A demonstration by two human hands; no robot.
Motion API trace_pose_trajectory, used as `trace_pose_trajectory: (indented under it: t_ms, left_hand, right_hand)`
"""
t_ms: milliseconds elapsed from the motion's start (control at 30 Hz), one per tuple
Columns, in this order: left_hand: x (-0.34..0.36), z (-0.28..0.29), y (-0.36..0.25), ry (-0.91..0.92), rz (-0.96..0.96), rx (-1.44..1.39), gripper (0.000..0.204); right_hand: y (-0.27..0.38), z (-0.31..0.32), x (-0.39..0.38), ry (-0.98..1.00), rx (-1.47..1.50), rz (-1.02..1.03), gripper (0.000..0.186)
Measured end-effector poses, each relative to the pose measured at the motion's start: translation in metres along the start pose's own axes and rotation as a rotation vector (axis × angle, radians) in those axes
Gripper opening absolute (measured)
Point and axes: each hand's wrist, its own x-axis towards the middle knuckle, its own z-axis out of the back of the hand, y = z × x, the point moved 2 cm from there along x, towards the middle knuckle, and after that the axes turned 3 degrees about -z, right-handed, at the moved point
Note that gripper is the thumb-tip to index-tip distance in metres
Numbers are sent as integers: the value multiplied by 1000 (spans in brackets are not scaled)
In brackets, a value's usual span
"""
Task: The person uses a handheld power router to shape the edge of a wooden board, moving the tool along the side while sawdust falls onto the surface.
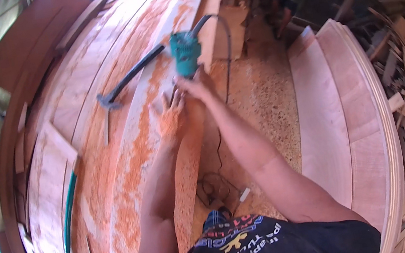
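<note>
While sawdust covers the long curved wooden board [137,154], the right hand [195,85] has its grip closed on a teal power tool [185,53] just beyond the fingers. Beside it, the left hand [172,116] rests flat, grip open, on the board.

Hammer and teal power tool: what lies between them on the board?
Head view: only sawdust-covered board between the hammer and the teal power tool.
</note>
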Motion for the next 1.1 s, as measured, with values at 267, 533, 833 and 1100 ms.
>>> trace_pose_trajectory:
  t_ms: [267,533,833,1100]
  left_hand:
    - [23,-7,-4,-24,-8,-35,52]
    - [32,-9,-7,-5,-30,67,51]
    - [23,-15,-10,-107,-84,-13,46]
    - [-29,6,-48,-115,-29,-133,44]
  right_hand:
    - [-6,1,22,60,397,-84,77]
    - [-4,10,30,85,254,1,81]
    - [-32,-4,60,82,215,136,79]
    - [-26,2,57,132,332,183,75]
